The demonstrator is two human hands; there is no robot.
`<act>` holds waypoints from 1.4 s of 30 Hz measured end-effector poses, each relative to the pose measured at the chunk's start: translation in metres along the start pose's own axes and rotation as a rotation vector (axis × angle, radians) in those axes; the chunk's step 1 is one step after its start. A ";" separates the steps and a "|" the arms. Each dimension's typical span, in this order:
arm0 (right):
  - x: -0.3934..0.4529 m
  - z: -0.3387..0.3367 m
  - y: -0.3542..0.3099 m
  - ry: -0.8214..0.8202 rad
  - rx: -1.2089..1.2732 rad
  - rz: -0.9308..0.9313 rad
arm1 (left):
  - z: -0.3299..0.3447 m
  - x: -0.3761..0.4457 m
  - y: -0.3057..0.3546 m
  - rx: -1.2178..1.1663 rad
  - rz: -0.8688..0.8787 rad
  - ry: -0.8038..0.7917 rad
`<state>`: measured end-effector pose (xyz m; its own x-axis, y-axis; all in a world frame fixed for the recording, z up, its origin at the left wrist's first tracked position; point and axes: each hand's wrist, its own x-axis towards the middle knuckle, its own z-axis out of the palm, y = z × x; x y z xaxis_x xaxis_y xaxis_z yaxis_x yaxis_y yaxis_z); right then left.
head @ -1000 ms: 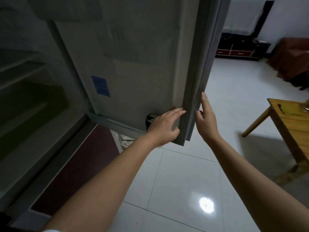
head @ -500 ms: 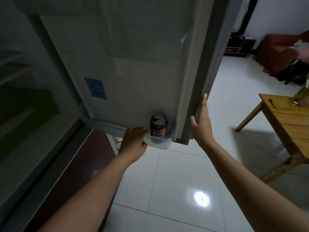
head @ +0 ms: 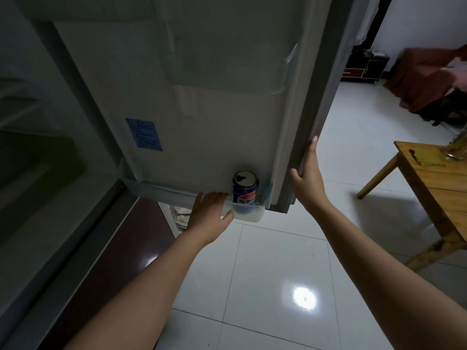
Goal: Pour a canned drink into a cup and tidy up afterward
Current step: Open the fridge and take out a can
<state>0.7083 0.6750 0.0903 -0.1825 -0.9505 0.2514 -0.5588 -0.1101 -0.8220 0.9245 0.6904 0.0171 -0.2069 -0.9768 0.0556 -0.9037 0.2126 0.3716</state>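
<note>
A blue drink can (head: 245,190) stands upright in the clear bottom door shelf (head: 249,214) of the open fridge door (head: 214,102). My left hand (head: 208,213) rests on the shelf's front rim just left of the can, fingers spread, holding nothing. My right hand (head: 307,179) grips the door's outer edge, thumb on the inner side. A glass cup (head: 454,147) stands on the wooden table at the far right, cut off by the frame edge.
The fridge's dark interior (head: 38,160) fills the left side. A wooden table (head: 439,188) stands to the right on the white tiled floor (head: 265,286). A dark low cabinet (head: 364,69) and a reddish sofa (head: 429,82) lie beyond.
My left hand dropped from the door's edge to the shelf rim and then slid right toward the can, which came into full view. My right hand stays on the door edge.
</note>
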 end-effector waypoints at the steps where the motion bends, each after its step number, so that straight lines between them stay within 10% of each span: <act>1: 0.002 -0.001 0.000 -0.003 -0.002 0.006 | -0.003 0.001 0.005 -0.036 -0.027 0.013; 8: 0.005 -0.006 0.001 -0.026 -0.020 0.018 | -0.019 0.020 0.038 -0.473 -0.180 0.034; 42: -0.026 -0.009 0.001 0.037 0.025 -0.022 | -0.019 0.025 0.039 -0.927 -0.252 0.171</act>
<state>0.7056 0.7023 0.0879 -0.2007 -0.9363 0.2881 -0.5429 -0.1385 -0.8283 0.8912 0.6741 0.0505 0.0754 -0.9970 -0.0194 -0.2451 -0.0373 0.9688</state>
